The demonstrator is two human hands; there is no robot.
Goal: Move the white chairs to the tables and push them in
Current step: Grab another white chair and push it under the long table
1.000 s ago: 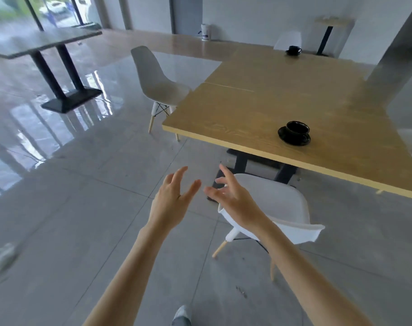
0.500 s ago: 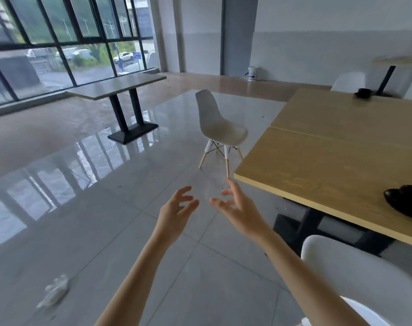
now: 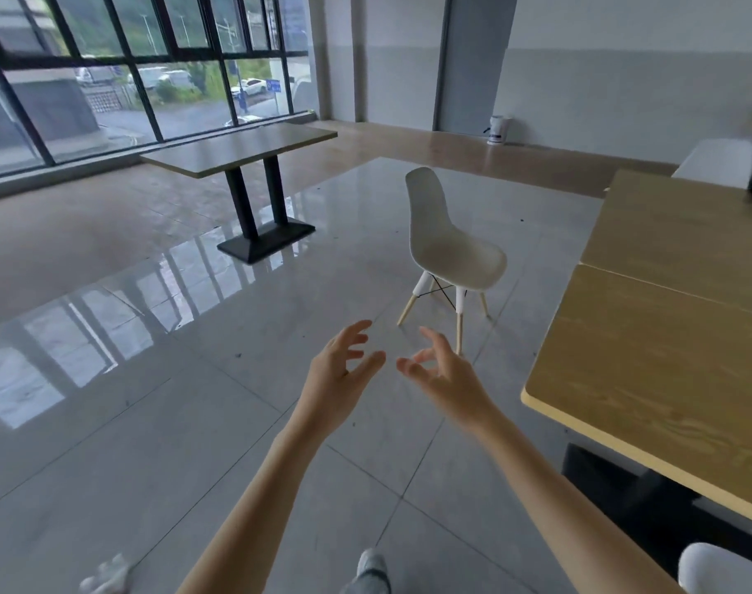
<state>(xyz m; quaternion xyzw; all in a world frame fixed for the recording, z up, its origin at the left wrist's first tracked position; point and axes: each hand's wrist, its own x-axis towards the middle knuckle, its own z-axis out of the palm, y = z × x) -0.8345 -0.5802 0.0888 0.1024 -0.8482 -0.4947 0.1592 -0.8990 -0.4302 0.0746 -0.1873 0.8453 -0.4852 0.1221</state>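
A white chair (image 3: 447, 246) with pale wooden legs stands alone on the grey tiles, apart from the light wooden table (image 3: 674, 336) on the right. My left hand (image 3: 338, 379) and my right hand (image 3: 445, 377) are stretched out in front of me, fingers spread, holding nothing, short of that chair. The rim of another white chair (image 3: 723, 570) shows at the bottom right by the table's near edge. A third white chair (image 3: 717, 162) stands at the table's far side.
A dark-based table (image 3: 245, 150) stands by the large windows on the left. A white kettle (image 3: 497, 129) sits on the floor by the far wall. A crumpled white thing (image 3: 108, 578) lies on the tiles at bottom left. My shoe (image 3: 372, 570) shows below.
The view has swung left and up, away from the chair at the table's near edge and onto the free-standing chair. Both hands stay empty and raised.
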